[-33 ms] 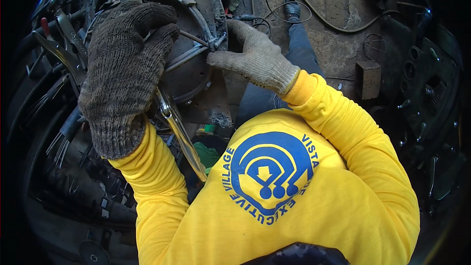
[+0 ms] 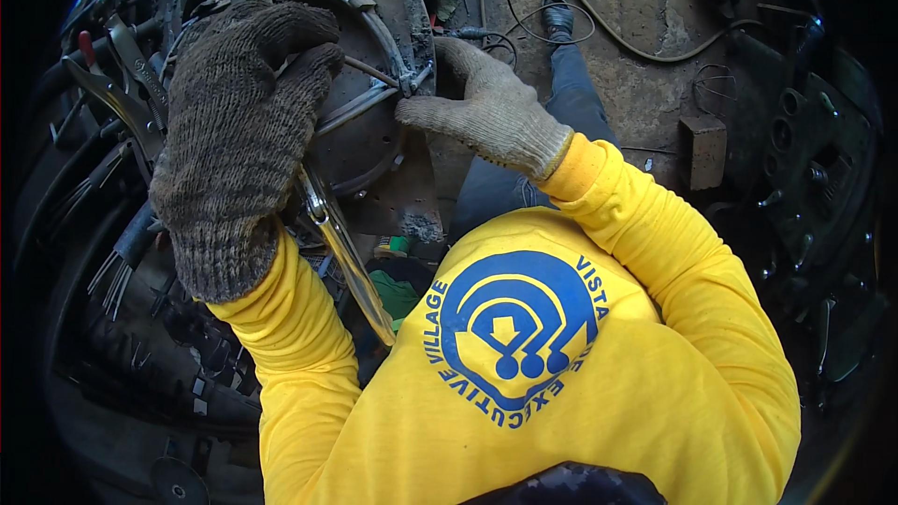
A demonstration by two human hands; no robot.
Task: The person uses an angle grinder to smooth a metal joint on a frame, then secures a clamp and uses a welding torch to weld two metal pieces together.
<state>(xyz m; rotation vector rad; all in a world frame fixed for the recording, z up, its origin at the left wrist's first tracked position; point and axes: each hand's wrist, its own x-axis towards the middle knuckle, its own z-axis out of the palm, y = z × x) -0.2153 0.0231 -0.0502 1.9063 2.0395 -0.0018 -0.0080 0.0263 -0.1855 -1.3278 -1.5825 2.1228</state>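
My left hand [image 2: 238,140], in a dark knitted glove, is closed at the thumb and fingers. A thin metal rod [image 2: 369,70] comes out of its grip and reaches the corner of a metal frame [image 2: 351,110] with a curved rim and straight bars. My right hand [image 2: 491,108], in a lighter grey glove, grips that corner from the right, thumb at the near side and fingers at the far side; the fingertips are partly hidden. Below my left hand, locking pliers [image 2: 327,220] stick out toward me, their jaws hidden by the glove.
A worn metal plate [image 2: 418,5] lies under the frame. More clamps [image 2: 117,98] and rods [image 2: 112,285] crowd the left side. A cable [image 2: 645,54] curls over the floor beyond my shoe [image 2: 557,23]. At right stand a rusty block [image 2: 703,150] and a dark bolted panel [image 2: 814,168].
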